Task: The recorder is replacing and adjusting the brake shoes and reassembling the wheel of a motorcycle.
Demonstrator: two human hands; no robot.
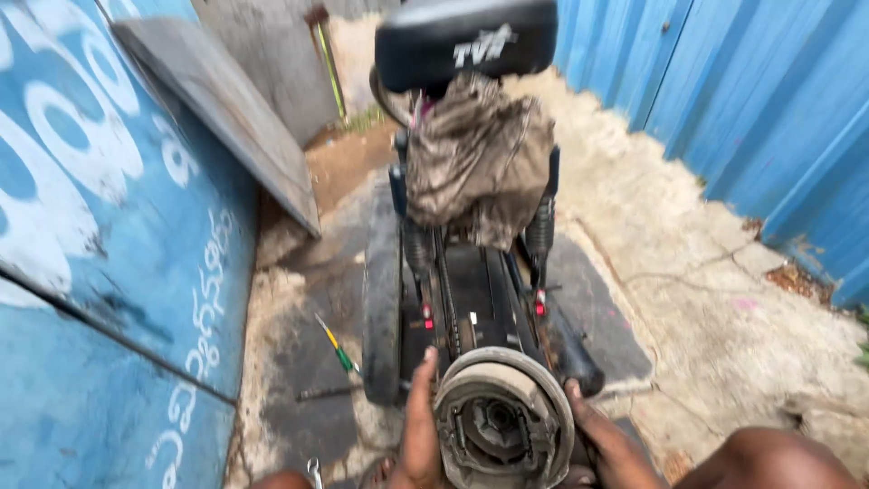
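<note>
Near, the left hand (419, 426) and right hand (608, 444) grip the sides of a round, rusty metal brake drum (503, 418); a crumpled brown rag (477, 158) hangs farther off.

sign: blue painted wall (109, 208) | left side | white lettering and circles
</note>
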